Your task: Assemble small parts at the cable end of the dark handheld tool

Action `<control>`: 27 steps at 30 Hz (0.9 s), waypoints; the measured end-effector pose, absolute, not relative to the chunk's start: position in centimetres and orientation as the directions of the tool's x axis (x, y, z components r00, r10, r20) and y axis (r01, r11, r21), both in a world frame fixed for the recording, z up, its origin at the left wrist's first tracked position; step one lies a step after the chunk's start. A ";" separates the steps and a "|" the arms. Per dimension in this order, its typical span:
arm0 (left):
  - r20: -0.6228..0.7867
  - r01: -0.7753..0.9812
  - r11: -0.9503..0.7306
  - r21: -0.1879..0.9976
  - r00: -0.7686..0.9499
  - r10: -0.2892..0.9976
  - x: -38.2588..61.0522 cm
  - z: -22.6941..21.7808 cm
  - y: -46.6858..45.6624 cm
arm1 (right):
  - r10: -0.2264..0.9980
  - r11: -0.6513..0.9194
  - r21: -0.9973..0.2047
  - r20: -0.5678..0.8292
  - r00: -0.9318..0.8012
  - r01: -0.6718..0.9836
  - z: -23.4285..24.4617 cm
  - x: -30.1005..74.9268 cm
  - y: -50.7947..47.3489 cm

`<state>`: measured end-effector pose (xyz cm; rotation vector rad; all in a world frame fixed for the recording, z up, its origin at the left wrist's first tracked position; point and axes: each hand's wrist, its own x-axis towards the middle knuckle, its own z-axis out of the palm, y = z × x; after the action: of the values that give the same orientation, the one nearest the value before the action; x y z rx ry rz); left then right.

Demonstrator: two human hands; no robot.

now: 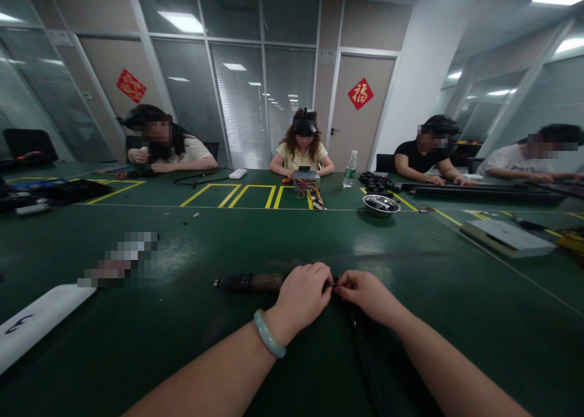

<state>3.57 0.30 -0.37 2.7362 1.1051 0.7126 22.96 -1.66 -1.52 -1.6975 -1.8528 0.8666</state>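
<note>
A dark cylindrical tool (260, 283) with a small metal tip and a brownish middle lies on the green table in the head view, its tip to the left. My left hand (306, 292) is wrapped over the tool's right end, hiding that end. A pale bangle (269, 333) circles the left wrist. My right hand (362, 290) is closed in a pinch right beside the left fingertips, at the end of the tool. What it pinches is too small to make out. From beneath the right hand a black cord (365, 356) runs toward the near edge.
A white object (41, 325) with a black mark lies at left, partly pixelated. Ahead stand a metal bowl (381, 206), a water bottle (350, 170) and a grey box (306, 178) with wires. A white box (508, 237) lies at right. Several people sit across the table.
</note>
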 end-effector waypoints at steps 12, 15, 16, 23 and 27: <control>0.382 0.650 -0.713 0.262 0.609 0.695 3.5 -0.3 0.2 | 0.991 0.037 -0.754 -0.056 -0.121 0.656 -1.9 22.9 -1.6; 0.381 0.635 -0.730 0.252 0.628 0.678 3.5 -0.3 0.2 | 0.991 0.038 -0.745 -0.060 -0.124 0.666 -1.7 22.9 -1.6; 0.387 0.629 -0.735 0.253 0.630 0.673 3.5 -0.3 0.3 | 0.990 0.039 -0.741 -0.060 -0.125 0.670 -1.6 22.9 -1.6; 0.410 0.624 -0.733 0.270 0.615 0.674 3.4 -0.5 0.3 | 0.991 0.032 -0.740 -0.063 -0.117 0.672 -1.2 22.8 -1.9; 0.402 0.601 -0.755 0.263 0.643 0.652 3.4 -0.5 0.3 | 0.990 0.035 -0.737 -0.066 -0.123 0.675 -1.1 22.8 -1.9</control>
<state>3.40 0.32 -0.48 2.7511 1.0520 0.7366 22.77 -1.88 -1.15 -1.6805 -1.8476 0.8804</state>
